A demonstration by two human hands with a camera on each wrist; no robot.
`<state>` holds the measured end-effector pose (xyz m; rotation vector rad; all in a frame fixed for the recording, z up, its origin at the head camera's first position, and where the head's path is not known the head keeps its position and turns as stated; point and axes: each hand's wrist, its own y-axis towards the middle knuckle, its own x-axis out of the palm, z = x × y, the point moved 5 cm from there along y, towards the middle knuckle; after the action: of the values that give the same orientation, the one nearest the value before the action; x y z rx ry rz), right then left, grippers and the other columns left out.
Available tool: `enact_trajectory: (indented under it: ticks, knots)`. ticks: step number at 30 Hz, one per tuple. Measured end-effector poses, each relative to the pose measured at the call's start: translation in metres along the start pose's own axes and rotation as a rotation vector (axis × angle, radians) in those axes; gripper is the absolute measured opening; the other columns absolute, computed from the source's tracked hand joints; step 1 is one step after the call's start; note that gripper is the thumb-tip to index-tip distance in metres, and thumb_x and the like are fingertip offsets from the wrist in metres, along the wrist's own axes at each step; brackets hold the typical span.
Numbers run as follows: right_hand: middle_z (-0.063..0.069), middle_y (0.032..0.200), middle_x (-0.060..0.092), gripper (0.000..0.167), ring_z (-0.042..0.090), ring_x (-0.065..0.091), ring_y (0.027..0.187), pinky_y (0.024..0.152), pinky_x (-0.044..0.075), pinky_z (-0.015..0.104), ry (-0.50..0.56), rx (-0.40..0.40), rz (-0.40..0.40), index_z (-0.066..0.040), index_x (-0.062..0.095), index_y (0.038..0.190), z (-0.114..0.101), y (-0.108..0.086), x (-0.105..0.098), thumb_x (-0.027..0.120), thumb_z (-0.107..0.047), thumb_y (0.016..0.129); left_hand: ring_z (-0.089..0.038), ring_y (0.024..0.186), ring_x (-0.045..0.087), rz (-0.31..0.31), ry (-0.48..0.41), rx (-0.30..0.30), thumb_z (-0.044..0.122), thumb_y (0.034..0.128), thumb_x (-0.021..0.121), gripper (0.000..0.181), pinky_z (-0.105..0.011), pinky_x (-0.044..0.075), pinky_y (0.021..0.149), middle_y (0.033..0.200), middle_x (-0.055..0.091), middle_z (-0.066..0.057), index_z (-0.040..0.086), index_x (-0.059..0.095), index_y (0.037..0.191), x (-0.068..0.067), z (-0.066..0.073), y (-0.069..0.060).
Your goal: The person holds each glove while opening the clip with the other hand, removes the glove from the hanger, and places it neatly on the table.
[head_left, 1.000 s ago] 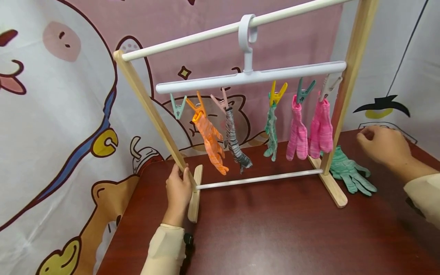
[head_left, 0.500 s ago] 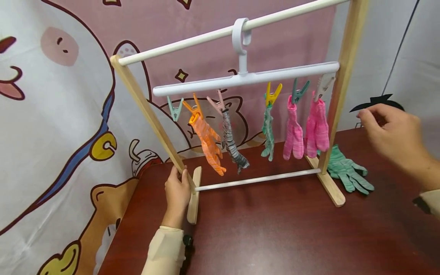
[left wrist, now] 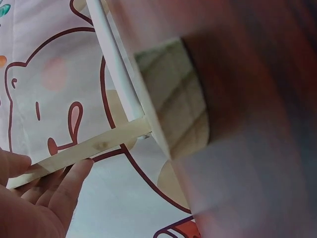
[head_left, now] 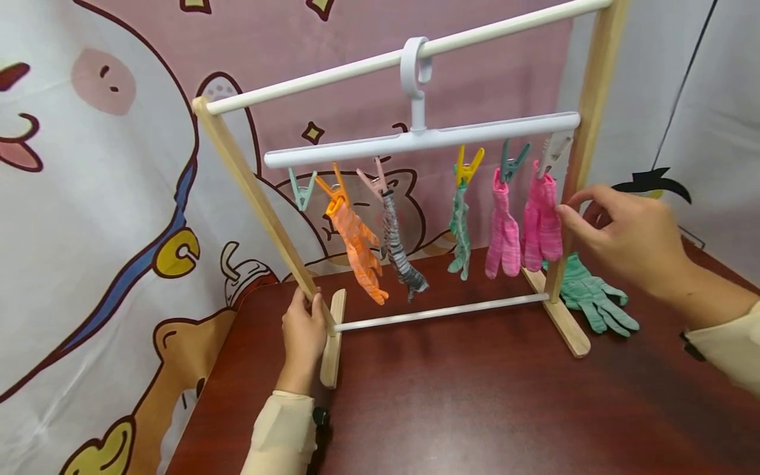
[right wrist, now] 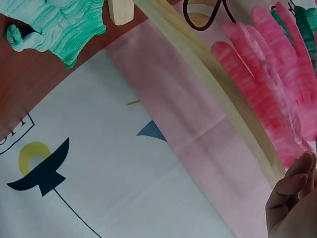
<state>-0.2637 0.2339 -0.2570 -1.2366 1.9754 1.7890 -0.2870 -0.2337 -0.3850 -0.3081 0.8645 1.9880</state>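
Note:
In the head view, a wooden rack carries a white hanger [head_left: 380, 144] with several clothespins. From these hang an orange glove [head_left: 356, 247], a grey glove [head_left: 396, 241], a green glove [head_left: 460, 231] and two pink gloves [head_left: 503, 231]. My left hand [head_left: 304, 333] grips the rack's left post [head_left: 252, 191] low down, thumb and fingers on either side in the left wrist view. My right hand [head_left: 629, 231], fingers bent, has its fingertips at the right post beside the outer pink glove [right wrist: 262, 89]; whether they pinch anything cannot be told.
Another green glove [head_left: 594, 297] lies on the dark red table [head_left: 451, 402] by the rack's right foot [head_left: 564, 326]. A pale green clothespin [head_left: 303, 192] hangs at the hanger's left end without a glove. A printed cartoon cloth [head_left: 113, 211] stands behind.
My right hand has moved left, from the air beyond the rack to its right post. My left hand keeps its hold on the left post.

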Motion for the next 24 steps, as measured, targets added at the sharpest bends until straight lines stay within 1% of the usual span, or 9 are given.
enact_trajectory:
  ticks: [4, 8, 10, 14, 19, 22, 24]
  knots:
    - [0.009, 0.065, 0.068, 0.024, 0.010, 0.051, 0.050, 0.045, 0.032, 0.017, -0.008, -0.022, 0.019, -0.006, 0.068, 0.102, -0.002, -0.002, 0.005, 0.070, -0.028, 0.092, -0.034, 0.099, 0.073, -0.006, -0.010, 0.008, 0.018, 0.1012, 0.059, 0.020, -0.052, 0.058, 0.079, 0.112, 0.074, -0.018, 0.010, 0.065, 0.119, 0.000, 0.001, 0.001]
    - [0.011, 0.067, 0.068, 0.026, 0.015, 0.053, 0.051, 0.044, 0.031, 0.019, -0.006, -0.011, 0.019, -0.003, 0.068, 0.103, -0.004, -0.002, 0.011, 0.071, -0.027, 0.092, -0.034, 0.098, 0.073, -0.007, -0.003, 0.006, 0.017, 0.1009, 0.059, 0.019, -0.053, 0.058, 0.079, 0.110, 0.075, -0.018, 0.010, 0.065, 0.118, 0.000, 0.001, 0.000]
    - [0.013, 0.069, 0.069, 0.028, 0.018, 0.054, 0.052, 0.044, 0.031, 0.020, -0.006, -0.018, 0.022, -0.002, 0.067, 0.103, -0.004, -0.001, 0.013, 0.073, -0.025, 0.090, -0.034, 0.098, 0.073, -0.002, 0.003, 0.005, 0.017, 0.1008, 0.059, 0.019, -0.053, 0.057, 0.080, 0.109, 0.075, -0.018, 0.010, 0.065, 0.118, -0.001, 0.000, 0.000]
    - [0.016, 0.070, 0.069, 0.031, 0.021, 0.054, 0.052, 0.043, 0.029, 0.021, -0.012, -0.028, 0.025, 0.000, 0.067, 0.105, -0.004, 0.001, 0.018, 0.077, -0.023, 0.087, -0.033, 0.098, 0.073, 0.010, 0.001, 0.004, 0.017, 0.1005, 0.060, 0.020, -0.053, 0.058, 0.080, 0.110, 0.075, -0.017, 0.010, 0.066, 0.118, -0.001, -0.001, 0.000]
    - [0.014, 0.066, 0.066, 0.033, 0.015, 0.046, 0.048, 0.042, 0.029, 0.023, -0.019, -0.030, 0.019, 0.003, 0.067, 0.102, 0.000, -0.002, 0.023, 0.080, -0.020, 0.083, -0.033, 0.094, 0.074, 0.004, 0.001, 0.002, 0.017, 0.1003, 0.060, 0.020, -0.051, 0.059, 0.077, 0.110, 0.075, -0.017, 0.011, 0.066, 0.118, 0.002, -0.002, -0.002]
    - [0.011, 0.065, 0.066, 0.030, 0.014, 0.047, 0.048, 0.044, 0.030, 0.020, -0.007, -0.059, 0.035, 0.002, 0.068, 0.098, 0.001, -0.003, 0.027, 0.081, -0.018, 0.082, -0.032, 0.093, 0.074, 0.007, 0.005, 0.006, 0.017, 0.1002, 0.061, 0.020, -0.051, 0.059, 0.076, 0.109, 0.075, -0.017, 0.011, 0.066, 0.118, 0.003, -0.002, -0.001]
    - [0.011, 0.065, 0.067, 0.027, 0.017, 0.050, 0.049, 0.045, 0.030, 0.017, 0.007, -0.073, 0.040, 0.001, 0.069, 0.096, 0.000, -0.002, 0.029, 0.081, -0.017, 0.082, -0.032, 0.094, 0.074, 0.010, 0.001, 0.007, 0.017, 0.1003, 0.060, 0.020, -0.051, 0.059, 0.076, 0.110, 0.075, -0.017, 0.011, 0.066, 0.119, 0.002, -0.001, 0.000]
